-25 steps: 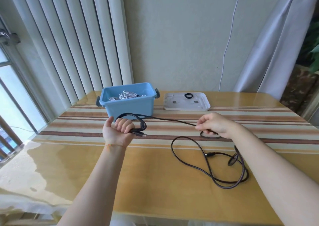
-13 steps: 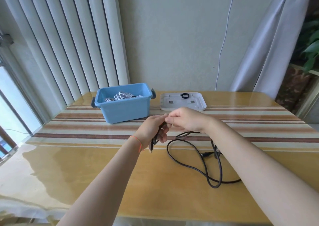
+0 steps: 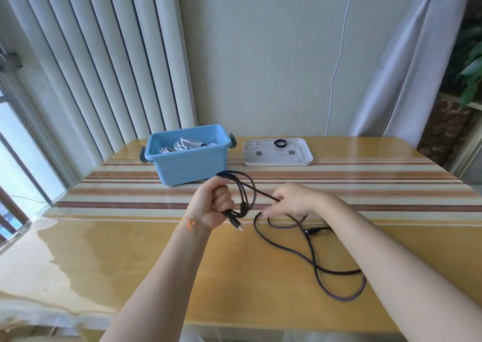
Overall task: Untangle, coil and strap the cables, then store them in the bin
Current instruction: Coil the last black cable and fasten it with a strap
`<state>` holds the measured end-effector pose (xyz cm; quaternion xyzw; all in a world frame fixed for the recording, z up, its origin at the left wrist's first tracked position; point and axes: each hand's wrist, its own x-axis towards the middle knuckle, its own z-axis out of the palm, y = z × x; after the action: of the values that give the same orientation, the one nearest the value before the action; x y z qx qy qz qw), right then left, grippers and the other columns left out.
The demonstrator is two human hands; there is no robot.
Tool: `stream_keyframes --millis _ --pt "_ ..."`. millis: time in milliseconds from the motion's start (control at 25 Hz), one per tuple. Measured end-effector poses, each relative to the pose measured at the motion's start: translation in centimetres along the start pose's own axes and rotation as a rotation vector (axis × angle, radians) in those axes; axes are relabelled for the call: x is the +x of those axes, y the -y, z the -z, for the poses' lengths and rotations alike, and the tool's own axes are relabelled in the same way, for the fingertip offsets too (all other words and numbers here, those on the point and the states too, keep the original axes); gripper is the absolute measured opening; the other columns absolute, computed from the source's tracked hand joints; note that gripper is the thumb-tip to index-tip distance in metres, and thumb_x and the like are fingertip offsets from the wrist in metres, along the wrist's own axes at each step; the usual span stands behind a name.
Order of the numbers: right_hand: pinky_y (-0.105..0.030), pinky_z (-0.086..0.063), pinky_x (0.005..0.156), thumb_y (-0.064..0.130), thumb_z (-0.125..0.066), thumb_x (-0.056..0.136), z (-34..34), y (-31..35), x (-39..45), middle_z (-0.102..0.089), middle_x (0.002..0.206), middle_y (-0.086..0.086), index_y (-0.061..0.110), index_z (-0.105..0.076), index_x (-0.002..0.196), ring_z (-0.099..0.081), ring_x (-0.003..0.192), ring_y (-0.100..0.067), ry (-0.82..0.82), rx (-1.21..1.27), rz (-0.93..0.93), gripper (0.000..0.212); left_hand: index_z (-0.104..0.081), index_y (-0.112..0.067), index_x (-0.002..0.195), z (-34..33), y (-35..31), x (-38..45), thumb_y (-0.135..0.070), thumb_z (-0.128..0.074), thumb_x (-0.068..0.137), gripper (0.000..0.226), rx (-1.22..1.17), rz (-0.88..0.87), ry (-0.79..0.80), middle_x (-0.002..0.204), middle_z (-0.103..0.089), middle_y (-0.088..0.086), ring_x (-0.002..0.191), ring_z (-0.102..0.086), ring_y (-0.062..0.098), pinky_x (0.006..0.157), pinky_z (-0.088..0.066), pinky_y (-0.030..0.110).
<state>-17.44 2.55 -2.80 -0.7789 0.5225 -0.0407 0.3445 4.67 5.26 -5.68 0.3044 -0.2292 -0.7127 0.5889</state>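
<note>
Glossy yellow-wood table (image 3: 130, 258) w/ brown, cream and white stripes running across its far half; strong glare and pale reflections on the near-left part. Behind it a plain off-white wall, vertical blinds (image 3: 104, 62) on the left by a window, a pale curtain (image 3: 407, 62) on the right, green leaves at the far right edge. A thin white cord (image 3: 336, 70) hangs down the wall from a socket at the top.

Left hand (image 3: 212, 204) fisted, fingers curled tight round a few loops of the black cable (image 3: 313, 258); the loops arc up over the fist, a plug end sticks out below it. Right hand (image 3: 294, 200) just beside it, fingers pinching the same cable where a straight run leaves the coil. Rest of the cable lies loose on the table near the right forearm, in crossing loops, 1 connector mid-run.

Blue bin (image 3: 190, 164) stands at the far side just beyond the left hand, white cables (image 3: 185, 144) coiled inside. White lid (image 3: 300, 156) lies flat to the bin's right, a small black ring (image 3: 279, 143) on it
</note>
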Motion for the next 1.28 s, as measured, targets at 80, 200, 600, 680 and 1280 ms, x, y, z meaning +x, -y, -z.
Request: stream_keyframes --millis 80,200,600,680,1280 --pt "-0.023 -0.036 0.05 0.044 -0.073 0.082 0.2 -2.6 0.3 -0.048 0.052 0.002 0.016 -0.053 0.075 -0.041 0.044 -0.015 0.161 -0.235 -0.179 0.035 -0.023 -0.022 0.053 1.0 -1.0 0.6 0.003 -0.043 0.087 0.046 -0.209 -0.105 -0.171 0.04 -0.017 -0.008 0.03 -0.016 0.008 0.032 -0.012 0.019" --pt "-0.027 -0.047 0.068 0.062 -0.073 0.075 2.0 -4.7 0.3 -0.063 0.068 -0.001 0.013 -0.06 0.075 -0.059 0.067 -0.02 0.297 -0.532 -0.587 0.051 -0.021 -0.021 0.053 2.1 -1.8 1.1 0.001 -0.042 0.089 0.048 -0.311 -0.164 -0.354 0.04 -0.015 -0.006 0.03 -0.014 0.01 0.033 -0.012 0.02" --pt "-0.04 -0.048 0.094 0.031 -0.061 0.09 1.3 1.3 0.7 -0.063 0.124 -0.009 0.012 -0.062 0.119 -0.059 0.114 -0.027 -0.191 0.036 -0.043 0.034 -0.022 -0.024 0.052 -0.1 0.7 0.3 -0.041 -0.041 0.101 0.055 0.25 0.369 -0.111 0.047 -0.015 -0.008 0.034 -0.014 0.009 0.037 -0.008 0.021" --pt "-0.038 -0.043 0.096 0.03 -0.057 0.094 0.6 1.9 1.0 -0.046 0.139 -0.01 0.01 -0.042 0.139 -0.048 0.125 -0.029 -0.386 -0.081 -0.082 0.051 -0.02 -0.024 0.055 -0.7 0.8 -0.1 -0.048 -0.041 0.1 0.055 0.333 0.406 -0.031 0.05 -0.013 -0.008 0.036 -0.012 0.009 0.038 -0.008 0.021" --pt "-0.029 -0.048 0.074 0.014 -0.055 0.092 0.3 3.3 0.9 -0.059 0.104 -0.002 0.013 -0.061 0.114 -0.058 0.094 -0.022 -0.007 -0.914 -0.338 0.023 -0.026 -0.024 0.058 1.1 -2.3 -0.8 -0.035 -0.036 0.103 0.048 0.513 0.225 -0.176 0.05 -0.018 -0.008 0.036 -0.014 0.008 0.035 -0.012 0.018"
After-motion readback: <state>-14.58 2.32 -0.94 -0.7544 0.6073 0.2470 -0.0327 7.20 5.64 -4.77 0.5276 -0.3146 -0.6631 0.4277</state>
